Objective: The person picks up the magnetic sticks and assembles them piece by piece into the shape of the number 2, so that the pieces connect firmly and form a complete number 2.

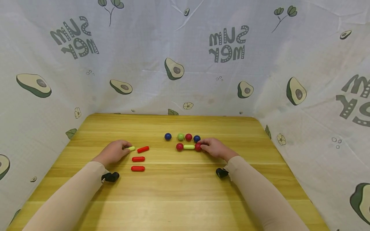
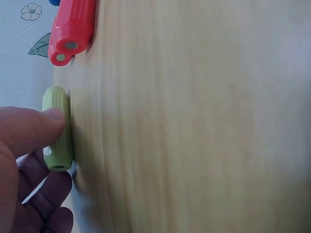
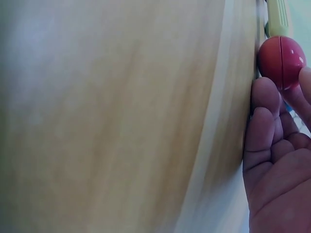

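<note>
At the left of the table, my left hand (image 1: 115, 151) pinches a yellow-green ribbed rod (image 2: 59, 133) between thumb and fingers, low over the wood. Three red rods (image 1: 138, 159) lie just to its right, apart from each other. My right hand (image 1: 216, 148) holds a red ball (image 3: 282, 62) between thumb and fingers. That ball sits at the right end of another yellow-green rod (image 1: 189, 147), whose left end meets a second red ball (image 1: 180, 147). Together they form a straight bar lying on the table.
Behind the bar stands a loose row: a blue ball (image 1: 168, 136), a green ball (image 1: 180, 136), a red ball (image 1: 189, 137) and another blue ball (image 1: 197, 139) close to my right fingers. A printed cloth (image 1: 150, 89) surrounds the wooden table (image 1: 173, 199).
</note>
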### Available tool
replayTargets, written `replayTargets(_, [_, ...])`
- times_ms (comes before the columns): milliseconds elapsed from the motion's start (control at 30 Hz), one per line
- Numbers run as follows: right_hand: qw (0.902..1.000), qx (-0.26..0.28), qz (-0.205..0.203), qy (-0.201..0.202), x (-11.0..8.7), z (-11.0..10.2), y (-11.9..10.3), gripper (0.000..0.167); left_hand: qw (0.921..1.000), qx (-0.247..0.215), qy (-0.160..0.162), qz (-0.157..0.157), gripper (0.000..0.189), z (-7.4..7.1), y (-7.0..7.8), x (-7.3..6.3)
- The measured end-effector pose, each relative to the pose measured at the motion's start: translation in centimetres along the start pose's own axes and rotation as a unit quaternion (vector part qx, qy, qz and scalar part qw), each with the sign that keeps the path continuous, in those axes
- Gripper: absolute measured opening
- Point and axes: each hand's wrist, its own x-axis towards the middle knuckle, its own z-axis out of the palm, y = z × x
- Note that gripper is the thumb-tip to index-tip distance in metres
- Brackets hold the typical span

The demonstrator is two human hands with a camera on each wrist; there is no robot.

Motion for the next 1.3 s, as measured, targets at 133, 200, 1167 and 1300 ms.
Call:
replayTargets(133, [1.0,0.004,-0.004,-0.003,0.1,-0.1,0.1,0.035,1.0,-0.001,-0.003,-0.005,0.035,-0.1,-0.1,-0.1])
replayTargets(200, [1.0,0.002,-0.008,-0.004,0.1,-0.1,0.1,0.035,1.0,-0.002,0.0,-0.005,0.035,-0.1,-0.2,-0.1])
replayTargets(1167, [1.0,0.0,-0.006,-0.007,0.0,0.0,-0.3,0.036,0.99,-0.138,0.01,0.026,0.029,3.1,8.0,-0.1])
replayTargets(1300, [0.9999,-0.003,-0.008,-0.007,0.1,0.1,-0.3,0.036,0.9898,-0.138,0.004,0.035,0.027,4.4,9.7,0.0])
